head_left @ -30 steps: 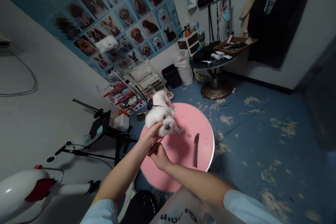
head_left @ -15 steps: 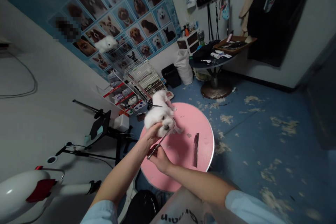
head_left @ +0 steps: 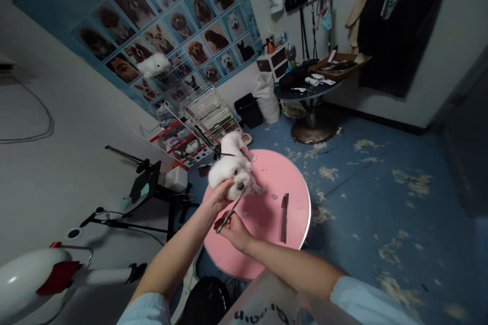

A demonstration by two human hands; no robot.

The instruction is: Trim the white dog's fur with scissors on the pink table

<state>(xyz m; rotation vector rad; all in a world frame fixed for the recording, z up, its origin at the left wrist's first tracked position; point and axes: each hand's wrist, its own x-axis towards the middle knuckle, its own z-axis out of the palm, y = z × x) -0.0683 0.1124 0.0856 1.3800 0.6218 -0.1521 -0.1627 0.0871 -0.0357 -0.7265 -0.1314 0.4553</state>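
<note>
A small white dog (head_left: 227, 168) stands on the round pink table (head_left: 290, 177), a dark band around its neck. My left hand (head_left: 221, 197) holds the dog's muzzle and chin from below, its fingers partly hidden by the fur. In my right hand (head_left: 234, 229) are metal scissors (head_left: 238, 202), their blades pointing up beside the dog's mouth. Loose on the right part of the pink top lies a metal comb (head_left: 284, 218).
Behind the dog are a wire cage (head_left: 213, 109) and a shelf rack (head_left: 179, 137). A dark round table (head_left: 305, 92) holding a basket (head_left: 343, 65) stands at the back right. Black equipment (head_left: 147, 183) and a white dryer (head_left: 30, 274) are at left.
The dog's head and my left hand have shifted very slightly left and down. The scissors have tilted a little more upright in my right hand.
</note>
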